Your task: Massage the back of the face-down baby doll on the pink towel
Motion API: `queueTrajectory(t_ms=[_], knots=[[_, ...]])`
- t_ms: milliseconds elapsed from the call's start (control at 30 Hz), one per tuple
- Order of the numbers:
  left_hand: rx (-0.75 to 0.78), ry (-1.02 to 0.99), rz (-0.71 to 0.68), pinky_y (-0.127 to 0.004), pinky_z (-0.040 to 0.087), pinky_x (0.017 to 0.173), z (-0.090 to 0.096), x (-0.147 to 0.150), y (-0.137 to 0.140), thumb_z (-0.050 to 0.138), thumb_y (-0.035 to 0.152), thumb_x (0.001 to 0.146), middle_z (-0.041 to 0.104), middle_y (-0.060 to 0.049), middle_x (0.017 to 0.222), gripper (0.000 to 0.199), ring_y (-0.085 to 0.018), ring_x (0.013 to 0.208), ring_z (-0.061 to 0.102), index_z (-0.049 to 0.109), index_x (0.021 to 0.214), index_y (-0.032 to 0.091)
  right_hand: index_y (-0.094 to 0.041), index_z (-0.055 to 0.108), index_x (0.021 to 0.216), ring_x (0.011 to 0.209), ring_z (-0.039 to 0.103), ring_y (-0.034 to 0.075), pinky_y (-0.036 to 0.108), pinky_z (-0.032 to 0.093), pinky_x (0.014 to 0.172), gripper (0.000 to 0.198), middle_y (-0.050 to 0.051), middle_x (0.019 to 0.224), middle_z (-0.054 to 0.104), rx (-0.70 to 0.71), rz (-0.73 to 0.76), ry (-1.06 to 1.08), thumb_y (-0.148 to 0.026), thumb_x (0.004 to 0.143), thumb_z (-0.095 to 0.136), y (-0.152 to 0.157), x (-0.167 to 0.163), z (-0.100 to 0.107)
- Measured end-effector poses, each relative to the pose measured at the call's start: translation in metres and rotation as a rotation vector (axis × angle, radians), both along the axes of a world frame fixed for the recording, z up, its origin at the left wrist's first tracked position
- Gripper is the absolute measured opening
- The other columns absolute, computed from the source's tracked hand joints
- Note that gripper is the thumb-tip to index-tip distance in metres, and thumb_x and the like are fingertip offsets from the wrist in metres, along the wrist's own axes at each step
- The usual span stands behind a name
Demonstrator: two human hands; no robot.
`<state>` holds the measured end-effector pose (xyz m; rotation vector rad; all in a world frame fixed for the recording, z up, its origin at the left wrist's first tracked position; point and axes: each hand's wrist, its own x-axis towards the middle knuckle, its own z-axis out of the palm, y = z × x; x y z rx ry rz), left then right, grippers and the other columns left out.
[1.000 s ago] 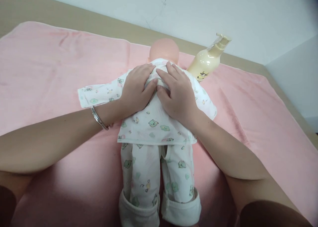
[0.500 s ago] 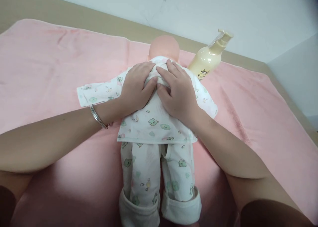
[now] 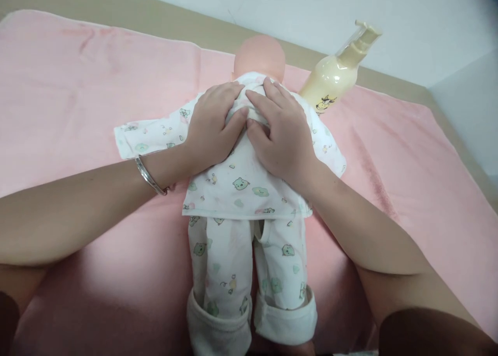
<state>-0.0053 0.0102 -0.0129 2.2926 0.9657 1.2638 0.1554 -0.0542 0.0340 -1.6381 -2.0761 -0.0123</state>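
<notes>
The doll (image 3: 243, 192) was laid on the pink blanket (image 3: 97, 96), dressed in a printed white shirt (image 3: 233, 197) and trousers (image 3: 229, 257) with turned-up cuffs. Its upper body was partly covered by the left hand (image 3: 216, 125) and the right hand (image 3: 286, 133), placed side by side; the fingers of both were extended and released, rested flat over the cloth. A silver bangle (image 3: 148, 176) was worn on the left arm. Beyond the right hand, a pump bottle (image 3: 334, 76) was partly hidden by the doll.
</notes>
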Motion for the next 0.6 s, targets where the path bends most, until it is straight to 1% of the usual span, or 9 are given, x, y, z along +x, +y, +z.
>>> queueTrajectory(t_ms=[67,167,333,500,600], knots=[[0.0,0.004,0.003,-0.057,0.041,0.117,0.002,0.001,-0.001,0.044,0.047,0.097,0.063,0.003,0.138,0.036,-0.03,0.131,0.056,0.06,0.128,0.038,-0.035,0.055,0.137,0.148,0.037,0.033,0.065,0.035,0.12,0.046,0.002,0.152,0.05,0.0,0.005,0.012,-0.03,0.091,0.047,0.0,0.0,0.0],[0.008,0.008,0.015,-0.056,0.042,0.116,0.004,0.002,-0.002,0.043,0.047,0.096,0.064,0.0,0.137,0.037,-0.029,0.131,0.056,0.06,0.127,0.036,-0.032,0.056,0.136,0.149,0.036,0.034,0.064,0.034,0.12,0.046,0.004,0.155,0.047,-0.02,-0.01,0.006,-0.03,0.091,0.047,-0.001,-0.001,0.001],[0.008,0.008,0.008,-0.056,0.043,0.114,0.006,0.003,-0.002,0.044,0.046,0.093,0.065,0.001,0.135,0.036,-0.028,0.129,0.058,0.061,0.123,0.04,-0.034,0.055,0.136,0.149,0.035,0.033,0.062,0.033,0.121,0.045,0.003,0.155,0.047,-0.034,-0.022,0.0,-0.032,0.091,0.048,-0.001,-0.002,0.002],[-0.015,0.021,0.019,-0.055,0.043,0.114,0.009,0.004,-0.004,0.043,0.045,0.091,0.066,0.001,0.133,0.036,-0.028,0.129,0.057,0.061,0.121,0.04,-0.038,0.055,0.134,0.148,0.037,0.032,0.063,0.033,0.121,0.044,0.0,0.151,0.052,-0.014,-0.022,0.006,-0.032,0.09,0.048,-0.001,-0.004,0.004],[-0.022,0.021,0.016,-0.055,0.043,0.113,0.011,0.005,-0.006,0.042,0.042,0.091,0.066,0.002,0.132,0.036,-0.027,0.129,0.057,0.061,0.121,0.04,-0.036,0.056,0.132,0.148,0.038,0.032,0.061,0.032,0.122,0.045,0.002,0.153,0.05,-0.014,-0.048,0.004,-0.03,0.089,0.047,-0.004,-0.007,0.006]])
